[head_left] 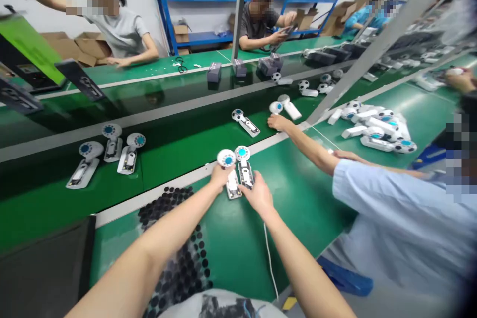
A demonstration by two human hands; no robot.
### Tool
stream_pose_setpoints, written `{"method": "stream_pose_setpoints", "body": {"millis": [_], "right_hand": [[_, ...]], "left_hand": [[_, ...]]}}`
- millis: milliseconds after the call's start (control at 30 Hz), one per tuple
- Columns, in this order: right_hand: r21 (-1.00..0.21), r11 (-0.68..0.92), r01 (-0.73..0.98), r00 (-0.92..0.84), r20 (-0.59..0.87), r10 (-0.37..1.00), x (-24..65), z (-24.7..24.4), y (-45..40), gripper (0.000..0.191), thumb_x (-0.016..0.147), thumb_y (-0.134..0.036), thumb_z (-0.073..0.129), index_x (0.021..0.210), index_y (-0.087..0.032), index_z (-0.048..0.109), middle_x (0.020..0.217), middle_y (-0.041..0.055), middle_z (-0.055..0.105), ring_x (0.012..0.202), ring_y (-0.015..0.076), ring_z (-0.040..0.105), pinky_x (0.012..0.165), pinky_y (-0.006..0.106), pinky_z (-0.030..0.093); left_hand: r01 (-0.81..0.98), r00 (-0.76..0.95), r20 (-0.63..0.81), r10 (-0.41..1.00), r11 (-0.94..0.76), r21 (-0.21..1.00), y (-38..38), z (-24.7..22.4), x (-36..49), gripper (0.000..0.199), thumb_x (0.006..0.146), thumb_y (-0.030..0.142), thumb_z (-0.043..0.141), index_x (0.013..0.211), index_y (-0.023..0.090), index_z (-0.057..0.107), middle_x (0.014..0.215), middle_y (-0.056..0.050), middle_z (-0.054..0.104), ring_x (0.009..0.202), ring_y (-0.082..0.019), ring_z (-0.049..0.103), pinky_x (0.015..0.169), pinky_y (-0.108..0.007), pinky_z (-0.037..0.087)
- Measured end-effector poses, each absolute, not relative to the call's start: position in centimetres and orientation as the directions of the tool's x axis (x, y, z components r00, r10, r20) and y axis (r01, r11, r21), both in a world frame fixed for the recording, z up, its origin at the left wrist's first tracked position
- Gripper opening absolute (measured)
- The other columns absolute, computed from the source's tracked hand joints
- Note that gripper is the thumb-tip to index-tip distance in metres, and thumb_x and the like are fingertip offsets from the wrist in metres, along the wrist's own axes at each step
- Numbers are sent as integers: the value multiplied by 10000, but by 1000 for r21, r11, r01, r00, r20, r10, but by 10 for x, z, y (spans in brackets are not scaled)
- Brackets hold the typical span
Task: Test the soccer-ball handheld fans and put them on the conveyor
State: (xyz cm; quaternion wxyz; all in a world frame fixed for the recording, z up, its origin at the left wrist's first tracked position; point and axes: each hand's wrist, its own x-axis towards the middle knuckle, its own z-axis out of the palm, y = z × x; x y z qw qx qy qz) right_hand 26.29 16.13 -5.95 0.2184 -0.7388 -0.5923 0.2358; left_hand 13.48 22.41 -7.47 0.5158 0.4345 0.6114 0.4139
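Observation:
Two white devices with round heads and open, flat bodies are in front of me, over the near edge of the green worktable. My left hand point(222, 177) grips the left round-headed device point(233, 186), its fingers closed around the neck and side below the blue-centred head. Beside it stands the right round-headed device point(242, 154), its body showing dark inner parts. My right hand point(261, 193) is closed on that body's lower side, its thumb close to the left device. Parts of both bodies are hidden by my fingers.
On the green conveyor belt point(179, 159) lie several similar devices, three of them at left. Black round pads point(179, 258) on a clear sheet lie under my left forearm. A co-worker's arm point(313, 149) reaches in from the right, near a device pile point(380, 124). A white cable point(269, 258) hangs nearby.

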Motion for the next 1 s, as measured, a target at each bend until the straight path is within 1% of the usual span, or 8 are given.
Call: {"method": "stream_pose_setpoints", "body": {"millis": [233, 367, 467, 533, 600, 667, 767, 1000], "right_hand": [[-503, -279, 818, 236, -147, 960, 314, -72, 186, 646, 762, -446, 473, 1259, -48, 366, 1069, 224, 619, 958, 349, 595, 754, 418, 451], [-427, -330, 842, 289, -162, 944, 330, -82, 199, 681, 752, -524, 434, 1280, -99, 363, 1102, 168, 621, 968, 342, 591, 771, 410, 458], [-416, -251, 874, 237, -85, 968, 331, -83, 197, 703, 744, -548, 411, 1228, -38, 425, 1122, 213, 589, 1001, 366, 556, 791, 431, 451], [-413, -227, 882, 249, 0, 969, 328, -78, 190, 681, 745, -552, 393, 1156, -18, 488, 1096, 233, 589, 1026, 373, 531, 809, 434, 442], [-450, -279, 849, 304, -16, 953, 325, -70, 180, 585, 773, -535, 341, 1078, -79, 546, 1002, 190, 637, 958, 349, 571, 778, 419, 454], [-525, -324, 787, 311, -115, 943, 318, -61, 168, 485, 786, -520, 312, 993, -171, 578, 906, 118, 676, 847, 308, 617, 723, 386, 470], [-663, -267, 700, 214, -161, 963, 300, -47, 150, 419, 739, -547, 393, 909, -221, 596, 911, 72, 686, 841, 276, 620, 690, 327, 472], [-857, -111, 504, 34, -109, 993, 257, -8, 128, 329, 782, -477, 469, 889, -193, 595, 657, 7, 604, 613, 179, 544, 555, 248, 415]], "left_hand": [[327, -99, -204, 974, 225, 918, 243, -81, 187, 313, 609, 377, 676, 788, 121, 672, 934, -157, 627, 940, -296, 542, 846, -376, 405], [553, -115, -215, 970, 242, 797, 250, -75, 185, 762, 413, 537, 738, 1012, 84, 609, 1140, -205, 477, 1114, -367, 379, 954, -412, 311], [640, -72, -162, 984, 170, 749, 260, -60, 131, 973, 376, 613, 721, 1189, 133, 485, 1162, -162, 432, 1095, -317, 401, 920, -375, 348], [719, -194, 53, 979, 106, 687, 273, -46, 71, 820, 516, 613, 663, 1175, 161, 481, 1173, -138, 423, 1109, -285, 398, 933, -354, 327], [798, -411, 193, 891, 249, 549, 289, -31, 5, 711, 626, 541, 626, 1188, 143, 449, 1208, -157, 416, 1153, -301, 364, 960, -385, 281], [731, -609, 175, 774, 463, 501, 303, -21, -55, 672, 662, 451, 630, 1205, 121, 411, 1287, -202, 356, 1203, -354, 305, 961, -449, 253], [643, -681, 62, 730, 556, 527, 315, -19, -112, 569, 590, 313, 704, 1072, 98, 492, 1221, -249, 432, 1181, -429, 321, 903, -530, 276], [480, -492, -116, 863, 380, 790, 287, -14, -92, 310, 681, 331, 606, 910, 133, 542, 933, -130, 613, 943, -285, 567, 746, -340, 431]]}}
